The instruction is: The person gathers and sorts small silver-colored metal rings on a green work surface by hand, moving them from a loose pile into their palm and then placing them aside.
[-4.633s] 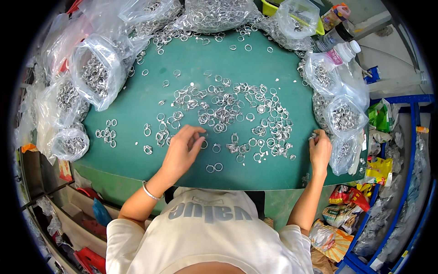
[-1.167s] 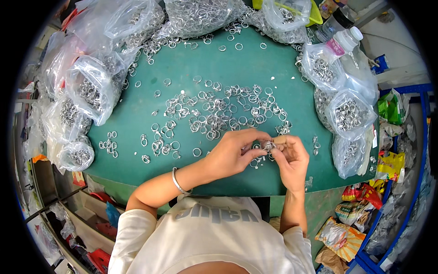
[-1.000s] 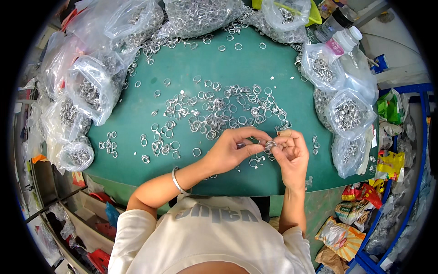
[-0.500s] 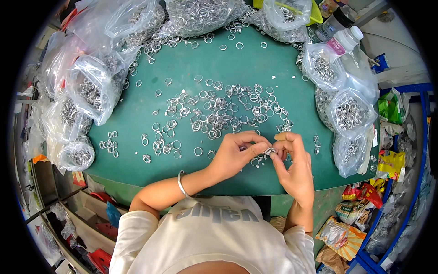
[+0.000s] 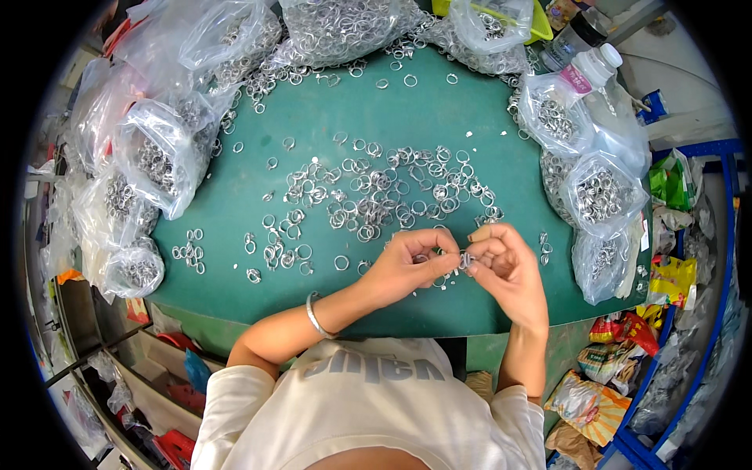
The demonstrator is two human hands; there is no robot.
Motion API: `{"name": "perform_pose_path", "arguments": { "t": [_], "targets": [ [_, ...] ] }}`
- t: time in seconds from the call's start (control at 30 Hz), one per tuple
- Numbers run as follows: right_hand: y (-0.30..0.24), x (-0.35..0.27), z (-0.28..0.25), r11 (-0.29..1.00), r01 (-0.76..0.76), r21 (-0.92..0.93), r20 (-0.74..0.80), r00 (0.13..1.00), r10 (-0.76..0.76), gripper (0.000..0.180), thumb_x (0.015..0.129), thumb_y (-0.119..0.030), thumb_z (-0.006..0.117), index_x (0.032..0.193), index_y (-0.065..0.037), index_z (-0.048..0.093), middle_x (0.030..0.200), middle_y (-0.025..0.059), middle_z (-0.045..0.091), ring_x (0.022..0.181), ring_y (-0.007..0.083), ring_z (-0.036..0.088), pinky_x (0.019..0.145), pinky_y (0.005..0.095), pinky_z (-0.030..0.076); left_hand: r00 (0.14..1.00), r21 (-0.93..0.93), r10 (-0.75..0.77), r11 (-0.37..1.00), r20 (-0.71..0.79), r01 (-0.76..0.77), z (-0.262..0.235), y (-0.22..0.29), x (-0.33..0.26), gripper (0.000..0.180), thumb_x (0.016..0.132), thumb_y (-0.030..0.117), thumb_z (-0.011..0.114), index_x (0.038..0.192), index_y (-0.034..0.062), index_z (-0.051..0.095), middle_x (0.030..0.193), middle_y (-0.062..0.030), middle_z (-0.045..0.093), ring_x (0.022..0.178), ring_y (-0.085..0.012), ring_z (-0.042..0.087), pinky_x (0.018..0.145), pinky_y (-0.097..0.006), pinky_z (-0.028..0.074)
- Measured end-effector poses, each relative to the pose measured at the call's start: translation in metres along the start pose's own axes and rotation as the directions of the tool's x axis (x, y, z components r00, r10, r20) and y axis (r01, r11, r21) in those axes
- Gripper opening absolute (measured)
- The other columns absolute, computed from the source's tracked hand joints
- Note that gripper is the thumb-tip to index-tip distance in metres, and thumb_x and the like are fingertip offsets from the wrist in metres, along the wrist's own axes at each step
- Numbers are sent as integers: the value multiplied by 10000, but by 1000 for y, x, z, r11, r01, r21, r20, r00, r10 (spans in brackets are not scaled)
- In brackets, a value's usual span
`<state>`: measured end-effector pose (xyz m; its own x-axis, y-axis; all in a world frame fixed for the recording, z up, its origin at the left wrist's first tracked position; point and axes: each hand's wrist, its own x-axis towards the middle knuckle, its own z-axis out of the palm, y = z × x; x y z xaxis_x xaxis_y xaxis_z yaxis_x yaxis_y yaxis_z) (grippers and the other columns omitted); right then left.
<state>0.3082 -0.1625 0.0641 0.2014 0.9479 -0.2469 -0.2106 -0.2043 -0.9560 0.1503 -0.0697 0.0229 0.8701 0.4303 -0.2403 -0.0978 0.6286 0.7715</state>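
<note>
Close to the table's near edge, my left hand (image 5: 409,262) and my right hand (image 5: 507,270) meet, thumbs and forefingers pinched. Small silver metal rings (image 5: 464,261) show between their fingertips; how many each hand holds is hidden. A ring also shows within the curl of my left fingers. Just beyond my hands lies a loose spread of silver rings (image 5: 374,205) on the green tabletop (image 5: 337,110). Smaller clusters of rings sit to the left, and a few rings (image 5: 544,247) lie right of my right hand.
Clear plastic bags full of rings line the table's left side (image 5: 157,160), far edge (image 5: 345,27) and right side (image 5: 601,196). White-capped bottle (image 5: 591,70) and dark-lidded jar (image 5: 576,39) stand far right. A blue shelf frame (image 5: 728,204) holding packets stands beyond the right side.
My right hand has shifted slightly right and turned a little, its fingers more curled. The rings at the fingertips have tilted more upright. My left hand stays nearly in place.
</note>
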Motion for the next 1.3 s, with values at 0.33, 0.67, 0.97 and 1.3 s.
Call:
{"name": "perform_pose_path", "arguments": {
  "t": [0.33, 0.67, 0.97, 1.3],
  "targets": [
    [7, -22, 26, 831, 260, -492, -231, 881, -413, 314, 750, 109, 643, 1030, 33, 524, 860, 103, 628, 688, 126, 569, 602, 235, 456, 857, 685, 488, 570, 163, -455, 7, 13, -12, 219, 729, 28, 732, 879, 42, 572, 987, -57, 596, 522, -54, 376, 451, -198, 320],
    [7, -28, 34, 641, 428, -637, -122, 765, -632, 328, 736, 112, 657, 1016, 38, 502, 842, 145, 598, 664, 216, 556, 598, 295, 470, 966, 305, 200, 941, -165, -143, 26, 28, -28, 233, 745, -25, 701, 956, 22, 616, 967, -31, 622, 503, 1, 293, 435, -189, 257],
    [9, -27, 37, 622, 432, -653, -96, 767, -634, 329, 735, 125, 647, 1015, 43, 497, 849, 152, 597, 678, 238, 564, 609, 314, 476, 926, 648, 376, 713, -27, -270, 19, 23, -29, 325, 767, -1, 682, 1084, 18, 613, 701, 26, 530, 507, -7, 320, 465, -193, 288],
    [12, -24, 47, 783, 307, -540, -297, 801, -520, 266, 758, 101, 632, 980, 38, 500, 837, 144, 589, 685, 258, 554, 640, 322, 478, 941, 659, 317, 733, -114, -168, 29, 31, -31, 358, 793, -36, 587, 1146, 9, 555, 734, -25, 522, 559, -55, 421, 478, -198, 318]
  ]
}}
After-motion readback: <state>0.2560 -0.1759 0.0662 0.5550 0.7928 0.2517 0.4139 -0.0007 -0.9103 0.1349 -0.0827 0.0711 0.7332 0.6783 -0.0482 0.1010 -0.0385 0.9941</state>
